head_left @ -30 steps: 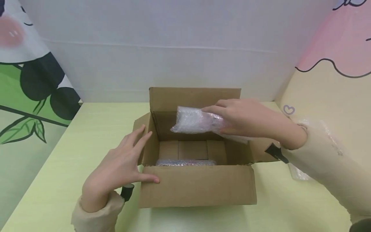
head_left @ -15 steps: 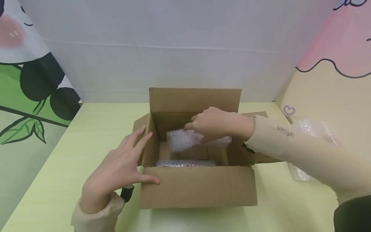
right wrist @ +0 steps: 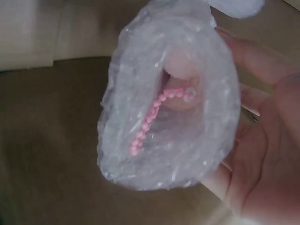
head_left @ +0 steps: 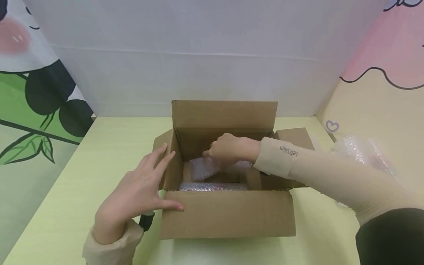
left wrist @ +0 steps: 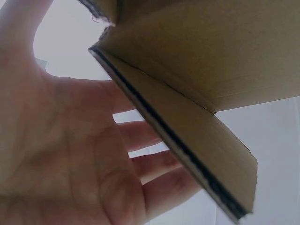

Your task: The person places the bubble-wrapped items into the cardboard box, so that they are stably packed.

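An open cardboard box point(head_left: 228, 215) stands on the table with its flaps spread outward. My right hand point(head_left: 228, 149) reaches inside and grips a bubble-wrapped bundle point(head_left: 201, 169) above the box floor. Through the bundle's open end, the right wrist view shows a pink bead chain point(right wrist: 146, 123) and a pale pink item whose kind is unclear. Another bubble-wrapped packet point(head_left: 213, 187) lies along the near inner wall, partly hidden by the front flap. My left hand point(head_left: 135, 187) rests at the box's left corner, thumb on the front flap, straight fingers against the left flap point(left wrist: 187, 131).
More clear bubble wrap point(head_left: 352, 149) lies to the right of the box, partly behind my right sleeve point(head_left: 318, 169). A white backdrop point(head_left: 212, 73) rises behind the table point(head_left: 66, 191), with printed panels on both sides.
My right hand has carried the bubble-wrapped bundle down and slightly left, from above the box's far side into its interior. The left hand keeps its place on the box.
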Motion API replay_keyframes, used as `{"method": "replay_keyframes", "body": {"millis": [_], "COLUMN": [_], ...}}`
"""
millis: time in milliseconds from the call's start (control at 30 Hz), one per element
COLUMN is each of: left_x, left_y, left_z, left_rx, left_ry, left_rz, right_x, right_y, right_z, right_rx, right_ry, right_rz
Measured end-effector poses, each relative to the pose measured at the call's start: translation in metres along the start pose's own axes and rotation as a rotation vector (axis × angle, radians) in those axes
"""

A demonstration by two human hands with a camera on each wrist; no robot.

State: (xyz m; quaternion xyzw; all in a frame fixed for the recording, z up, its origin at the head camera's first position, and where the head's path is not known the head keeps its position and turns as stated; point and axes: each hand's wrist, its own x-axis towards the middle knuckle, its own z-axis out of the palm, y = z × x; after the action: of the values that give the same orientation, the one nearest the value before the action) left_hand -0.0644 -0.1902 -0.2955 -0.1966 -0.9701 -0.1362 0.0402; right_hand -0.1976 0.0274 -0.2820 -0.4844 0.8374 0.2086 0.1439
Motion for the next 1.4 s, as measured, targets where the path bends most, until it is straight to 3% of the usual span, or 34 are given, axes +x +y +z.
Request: {"method": "replay_keyframes", "body": {"millis": [300, 700, 867, 1167, 1400], "left_x": [0.000, -0.002, -0.002, -0.002, -0.002], "left_y": [0.002, 0.004, 0.005, 0.005, 0.005], "left_z": [0.000, -0.002, -0.003, -0.004, -0.004], "left_rx": [0.001, 0.005, 0.013, 0.020, 0.021], "left_ry": [-0.009, -0.016, -0.012, -0.011, -0.012], "left_rz": [-0.006, -0.015, -0.013, -0.010, -0.010], "right_x": [0.018, 0.026, 0.026, 0.029, 0.029], "right_y": [0.000, 0.001, 0.003, 0.008, 0.008], "right_z": [0.026, 0.046, 0.049, 0.050, 0.049], "right_rx": [0.077, 0.213, 0.269, 0.384, 0.366], "right_ry": [-0.061, -0.100, -0.101, -0.185, -0.182], "right_rz": [-0.020, -0.018, -0.018, -0.038, -0.021]}}
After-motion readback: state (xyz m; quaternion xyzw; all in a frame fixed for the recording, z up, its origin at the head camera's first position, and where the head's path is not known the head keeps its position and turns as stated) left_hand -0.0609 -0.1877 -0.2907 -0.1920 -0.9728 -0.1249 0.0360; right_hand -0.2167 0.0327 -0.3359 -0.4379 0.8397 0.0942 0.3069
